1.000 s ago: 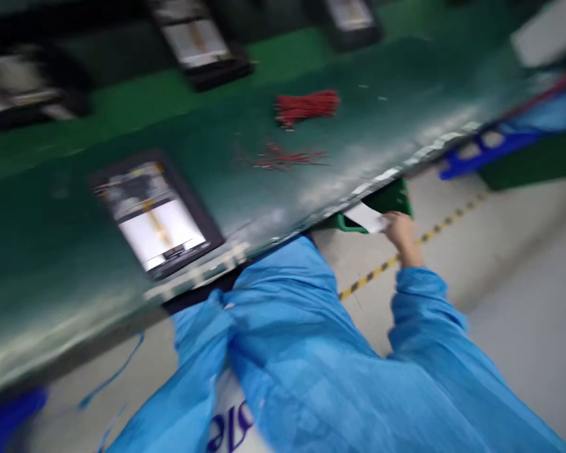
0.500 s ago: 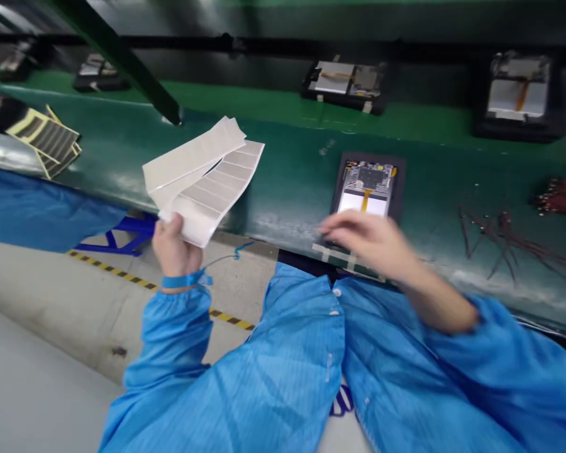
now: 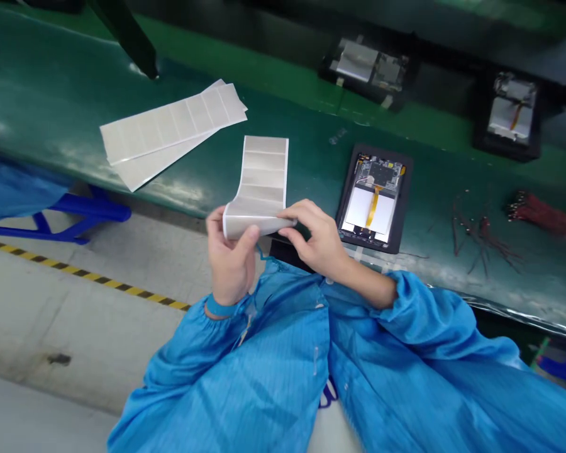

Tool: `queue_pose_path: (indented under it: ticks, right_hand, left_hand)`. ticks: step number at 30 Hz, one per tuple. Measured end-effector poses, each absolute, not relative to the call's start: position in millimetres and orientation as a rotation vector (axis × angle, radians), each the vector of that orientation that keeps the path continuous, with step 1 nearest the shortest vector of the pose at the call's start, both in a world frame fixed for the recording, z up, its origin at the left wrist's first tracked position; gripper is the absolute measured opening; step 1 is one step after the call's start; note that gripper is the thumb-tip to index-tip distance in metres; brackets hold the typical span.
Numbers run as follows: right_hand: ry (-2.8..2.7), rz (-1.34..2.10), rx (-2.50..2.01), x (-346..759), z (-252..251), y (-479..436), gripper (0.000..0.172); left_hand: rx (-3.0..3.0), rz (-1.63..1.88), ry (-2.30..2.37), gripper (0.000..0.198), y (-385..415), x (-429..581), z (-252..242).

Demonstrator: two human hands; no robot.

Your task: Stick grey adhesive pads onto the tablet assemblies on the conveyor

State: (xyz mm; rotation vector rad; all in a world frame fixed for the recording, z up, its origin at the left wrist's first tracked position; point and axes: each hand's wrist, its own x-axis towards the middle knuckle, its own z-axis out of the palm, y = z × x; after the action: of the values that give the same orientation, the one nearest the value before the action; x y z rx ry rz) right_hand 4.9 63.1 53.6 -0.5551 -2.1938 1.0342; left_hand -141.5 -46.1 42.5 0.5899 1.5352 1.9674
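A strip of grey rectangular pieces on white backing curves down over the bench's front edge. My left hand is closed on its lower left end, thumb on top. With fingers pinched, my right hand grips the strip's lower right corner; whether a piece has come off there I cannot make out. Two or more similar sheets lie overlapping on the bench to the left. Right of my hands, an opened device with a circuit board, white panels and an orange ribbon sits in a black tray.
The green bench runs across the view. Farther back stand two more opened devices, one in the middle and one at the right. Loose dark red wires and a wire bundle lie at the right. A dark post rises at the back left.
The sheets have parted: some now lie on the bench, one stays in my left hand. My left hand has moved right, and my right hand has moved left onto the strip. The view has shifted.
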Motion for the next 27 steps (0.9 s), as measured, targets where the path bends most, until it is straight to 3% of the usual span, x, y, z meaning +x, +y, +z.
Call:
queue_pose_path:
  ticks: [2,3,6,7,12,16,18,20,25,27]
  right_hand:
    - [-2.122,1.150,-0.548,10,61,70,0.014]
    - [-2.095,1.209,-0.569,13,65,74,0.014]
    - [-1.928,1.461,-0.687,21,69,84,0.010]
    - [-1.848,1.561,-0.721,24,69,88,0.015]
    - [-1.650,1.845,-0.802,30,64,95,0.025]
    - [-1.842,1.327,-0.873,29,61,87,0.011]
    - [-1.946,1.025,-0.818,28,60,84,0.017]
    - [-1.984,0.941,-0.766,28,59,83,0.019]
    - [-1.919,1.405,-0.850,29,63,95,0.011]
    - [-1.922,1.411,-0.874,28,63,98,0.009]
  left_hand:
    - [0.964,1.902,1.751,0.078,-42,-154,45]
    - [1.139,1.796,1.788,0.070,-39,-161,47]
    - [1.376,1.551,1.767,0.018,-29,-173,53]
    - [1.384,1.538,1.789,0.014,-26,-174,54]
    - [1.361,1.523,1.924,0.018,-17,-162,59]
    - [1.311,1.508,1.988,0.023,-17,-152,59]
    - [1.267,1.499,2.020,0.027,-17,-149,59]
    - [1.241,1.502,2.027,0.029,-17,-147,59]
    - [1.323,1.461,1.968,0.028,-17,-144,61]
    - [1.320,1.429,1.984,0.030,-17,-143,61]
